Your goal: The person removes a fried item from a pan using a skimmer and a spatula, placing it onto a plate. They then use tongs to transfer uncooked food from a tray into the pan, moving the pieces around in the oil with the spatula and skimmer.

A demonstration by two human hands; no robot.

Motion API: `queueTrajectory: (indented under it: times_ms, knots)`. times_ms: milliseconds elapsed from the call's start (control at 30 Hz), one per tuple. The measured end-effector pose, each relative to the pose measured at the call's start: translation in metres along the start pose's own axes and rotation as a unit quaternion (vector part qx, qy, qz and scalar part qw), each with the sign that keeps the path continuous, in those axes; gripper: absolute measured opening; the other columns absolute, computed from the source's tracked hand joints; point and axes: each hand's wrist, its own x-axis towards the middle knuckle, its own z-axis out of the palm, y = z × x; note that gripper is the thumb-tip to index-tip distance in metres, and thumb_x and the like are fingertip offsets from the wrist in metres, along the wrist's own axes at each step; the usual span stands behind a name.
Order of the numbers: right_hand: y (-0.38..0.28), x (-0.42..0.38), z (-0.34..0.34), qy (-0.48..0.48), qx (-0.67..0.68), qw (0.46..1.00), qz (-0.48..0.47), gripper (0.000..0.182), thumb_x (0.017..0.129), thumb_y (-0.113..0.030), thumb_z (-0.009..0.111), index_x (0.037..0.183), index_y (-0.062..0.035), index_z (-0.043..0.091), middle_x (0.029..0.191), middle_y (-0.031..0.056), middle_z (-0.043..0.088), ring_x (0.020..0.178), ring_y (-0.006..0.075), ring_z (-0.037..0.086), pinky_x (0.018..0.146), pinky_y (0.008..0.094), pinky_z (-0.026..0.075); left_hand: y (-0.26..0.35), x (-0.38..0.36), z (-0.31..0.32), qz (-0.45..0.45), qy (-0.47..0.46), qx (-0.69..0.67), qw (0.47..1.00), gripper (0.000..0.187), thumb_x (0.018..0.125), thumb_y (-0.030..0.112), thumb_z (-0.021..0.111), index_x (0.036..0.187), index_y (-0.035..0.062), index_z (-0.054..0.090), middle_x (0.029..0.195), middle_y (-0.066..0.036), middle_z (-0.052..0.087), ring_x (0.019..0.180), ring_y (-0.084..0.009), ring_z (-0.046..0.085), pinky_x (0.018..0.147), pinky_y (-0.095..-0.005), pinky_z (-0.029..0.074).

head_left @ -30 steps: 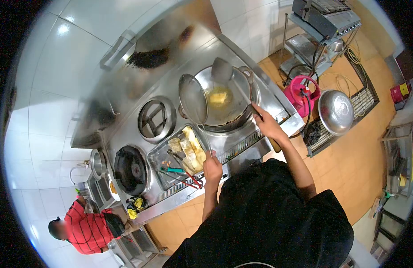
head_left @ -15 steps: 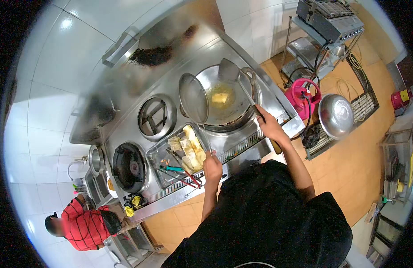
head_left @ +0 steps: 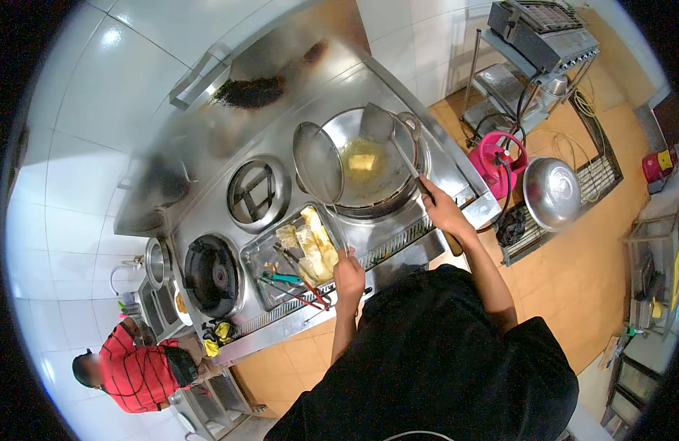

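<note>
My left hand [head_left: 349,277] is closed around the handle of a round skimmer [head_left: 318,163], whose mesh head is at the left rim of a wok [head_left: 372,192]. In my right hand [head_left: 445,208] is the long dark handle of a wok spatula [head_left: 378,122]; its blade rests against the far side of the wok. A pale yellow block of food [head_left: 362,162] lies in a little oil at the bottom. Beside my left hand stands a clear tray [head_left: 260,257] with several pale yellow pieces [head_left: 314,246], tongs with red handles [head_left: 317,297] and a teal-handled tool [head_left: 285,278].
Left of the wok are a bare burner ring [head_left: 258,193] and a black pan [head_left: 212,275]. A pink gas cylinder [head_left: 494,163] and a metal bowl [head_left: 552,193] stand on the floor at right. A person in red [head_left: 140,367] is at the lower left.
The spatula blade has shifted slightly right and down within the wok, with my right hand moving a little. My left hand and the skimmer stay nearly still.
</note>
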Motion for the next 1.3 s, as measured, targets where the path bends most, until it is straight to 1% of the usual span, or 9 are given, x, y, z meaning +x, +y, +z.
queueTrajectory:
  times_ms: [200,267,300,533,733,1000,1200,1233,1300]
  knots:
    - [0.02,0.0,0.01,-0.037,0.015,0.999,-0.029,0.056,0.094,-0.012,0.047,0.148,-0.001,0.038,0.143,0.0258,0.05,0.136,0.0375,0.045,0.114,0.0367,0.033,-0.013,0.007,0.009,0.009,0.008,-0.023,1.0,0.021,0.097,0.007,0.042,0.109,-0.0039,0.056,0.074,-0.031,0.062,0.072,-0.0478,0.063,0.065,-0.0541,0.045]
    - [0.014,0.0,0.008,-0.012,0.047,0.998,-0.045,0.053,0.098,-0.012,0.048,0.15,-0.0049,0.039,0.114,0.0174,0.065,0.092,0.0214,0.059,0.089,0.0311,0.046,-0.005,0.006,0.003,0.002,-0.001,-0.007,1.0,0.022,0.097,0.007,0.042,0.109,-0.0041,0.056,0.076,-0.032,0.062,0.074,-0.0485,0.063,0.066,-0.0544,0.045]
    - [0.002,-0.003,0.003,-0.007,0.044,0.999,-0.027,0.053,0.099,-0.012,0.048,0.15,-0.0044,0.038,0.103,0.0123,0.063,0.078,0.0168,0.051,0.079,0.03,0.046,-0.002,0.004,0.0,-0.005,-0.009,0.008,1.0,0.022,0.097,0.007,0.042,0.109,-0.0043,0.056,0.078,-0.032,0.063,0.076,-0.0492,0.063,0.068,-0.0546,0.046]
    - [0.022,0.005,0.012,-0.004,-0.002,0.999,-0.036,0.055,0.095,-0.011,0.047,0.148,-0.0022,0.039,0.139,0.0291,0.051,0.131,0.0377,0.05,0.11,0.0376,0.037,-0.002,0.006,0.003,0.008,0.006,0.008,1.0,0.022,0.098,0.009,0.041,0.108,-0.0047,0.056,0.077,-0.033,0.062,0.075,-0.0501,0.062,0.068,-0.0555,0.045]
    - [-0.002,0.0,0.004,-0.022,0.031,0.998,-0.044,0.052,0.098,-0.014,0.047,0.148,-0.004,0.04,0.135,0.0231,0.058,0.125,0.0281,0.055,0.106,0.0322,0.038,0.006,0.004,-0.005,-0.037,-0.04,0.006,0.998,0.022,0.097,0.007,0.041,0.11,-0.0042,0.055,0.089,-0.034,0.064,0.085,-0.0505,0.063,0.073,-0.0549,0.047]
    - [0.017,0.002,0.011,-0.015,-0.014,1.0,-0.021,0.055,0.096,-0.012,0.047,0.149,-0.0054,0.038,0.139,0.0286,0.051,0.132,0.0387,0.049,0.111,0.0371,0.036,-0.008,0.007,0.006,0.0,-0.012,0.015,1.0,0.022,0.095,0.006,0.041,0.109,-0.0046,0.055,0.094,-0.033,0.066,0.086,-0.049,0.064,0.074,-0.054,0.048]
    - [-0.011,-0.002,-0.002,-0.003,0.05,0.999,-0.008,0.052,0.098,-0.012,0.046,0.148,-0.0035,0.04,0.137,0.0242,0.056,0.124,0.0254,0.055,0.106,0.0307,0.038,-0.004,0.003,0.003,-0.016,-0.015,0.006,1.0,0.023,0.095,0.006,0.041,0.109,-0.0047,0.056,0.088,-0.033,0.065,0.082,-0.049,0.064,0.072,-0.0543,0.048]
    - [-0.005,0.001,-0.003,0.005,0.046,0.998,-0.042,0.055,0.097,-0.012,0.047,0.15,-0.0042,0.037,0.136,0.0294,0.054,0.128,0.038,0.053,0.109,0.0366,0.037,-0.004,0.003,0.002,0.0,-0.006,0.013,1.0,0.023,0.095,0.005,0.041,0.109,-0.0047,0.056,0.083,-0.032,0.065,0.079,-0.0489,0.064,0.07,-0.0544,0.047]
    - [0.006,0.002,0.002,0.013,0.017,0.999,-0.036,0.055,0.096,-0.012,0.046,0.15,-0.0037,0.037,0.135,0.0298,0.055,0.128,0.0386,0.053,0.109,0.0372,0.038,-0.001,0.003,0.001,-0.006,-0.013,0.011,1.0,0.021,0.097,0.008,0.042,0.108,-0.0044,0.056,0.085,-0.032,0.065,0.082,-0.0488,0.064,0.07,-0.0533,0.048]
